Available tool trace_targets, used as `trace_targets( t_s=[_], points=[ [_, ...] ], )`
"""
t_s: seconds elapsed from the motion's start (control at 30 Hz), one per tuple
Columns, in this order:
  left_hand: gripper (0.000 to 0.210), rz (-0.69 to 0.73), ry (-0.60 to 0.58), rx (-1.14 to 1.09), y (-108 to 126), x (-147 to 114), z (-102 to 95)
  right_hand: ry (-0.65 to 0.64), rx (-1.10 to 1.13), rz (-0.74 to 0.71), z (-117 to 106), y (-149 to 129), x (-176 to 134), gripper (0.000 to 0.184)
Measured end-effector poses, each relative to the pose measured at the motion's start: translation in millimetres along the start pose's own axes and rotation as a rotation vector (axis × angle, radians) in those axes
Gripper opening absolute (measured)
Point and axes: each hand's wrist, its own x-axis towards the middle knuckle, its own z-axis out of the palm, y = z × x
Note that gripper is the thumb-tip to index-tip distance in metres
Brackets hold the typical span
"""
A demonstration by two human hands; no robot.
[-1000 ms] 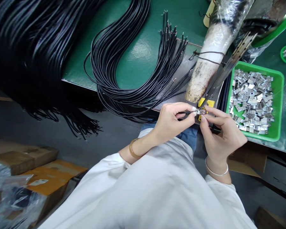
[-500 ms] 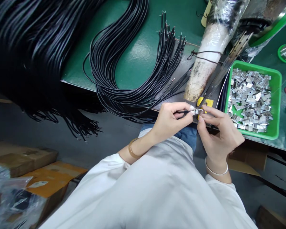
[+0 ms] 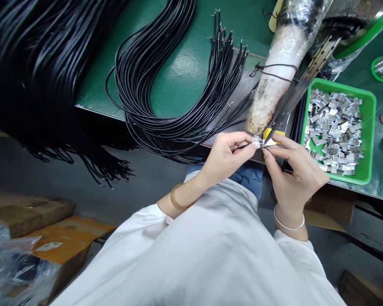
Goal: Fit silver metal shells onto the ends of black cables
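My left hand (image 3: 228, 153) pinches the end of a black cable (image 3: 241, 147), with the thumb and forefinger close to its stripped wires. Across from it, my right hand (image 3: 289, 163) grips a small shiny metal connector (image 3: 270, 143) between thumb and fingers. Wires and connector meet between the fingertips. A soldering iron (image 3: 279, 117) with a perforated metal sleeve slants down from the upper right, and its dark tip appears to touch the join. The fingers partly hide the contact. Behind the connector shows a yellow piece (image 3: 268, 132).
A bundle of black cables (image 3: 166, 114) curves over the green table (image 3: 185, 68); a larger bundle (image 3: 51, 63) hangs off its left edge. On the right stands a green tray (image 3: 372, 131) of metal connectors. A plastic-wrapped white tube (image 3: 271, 80) leans beside the iron. Cardboard boxes (image 3: 73, 238) sit lower left.
The connector and wires have come up against the iron's tip, and the connector has tilted so its face shines. Both hands stay nearly in place; the view has shifted slightly.
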Motion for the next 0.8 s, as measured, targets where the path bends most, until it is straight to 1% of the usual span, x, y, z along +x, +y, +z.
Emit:
trace_targets(
  t_s=[0.23,0.47,0.53,0.57,0.6,0.67,0.77,0.8],
  points=[
    [0.015,0.106,0.03,0.097,-4.2,-5.2,-0.3,-0.011,-0.034,-0.013,-3.8,-3.4,1.9,0.02],
    [0.015,0.128,0.019,0.174,-8.1,-8.3,0.3,-0.011,-0.067,-0.032,-2.5,-3.6,-3.7,0.019],
    [0.017,0.142,0.011,0.196,-6.7,-8.8,0.1,0.008,-0.053,-0.003,-1.8,-2.5,-5.2,0.016],
    [0.018,0.158,0.0,0.212,-6.0,-9.4,-0.1,0.022,-0.04,0.036,-1.6,-1.3,-6.1,0.014],
    [0.017,0.193,-0.014,0.235,-5.5,-10.1,-0.3,0.037,-0.02,0.091,-1.6,0.4,-7.0,0.012],
    [0.015,0.33,-0.046,0.311,-5.4,-12.0,-0.5,0.032,0.072,0.23,-2.5,4.5,-8.1,0.008],
    [0.016,0.628,-0.051,0.431,-6.5,-14.9,-0.9,-0.078,0.311,0.393,-5.3,9.3,-7.6,0.008],
    [0.016,0.69,-0.041,0.447,-6.6,-15.6,-1.3,-0.113,0.387,0.419,-6.2,9.9,-7.3,0.01]
  ],
)
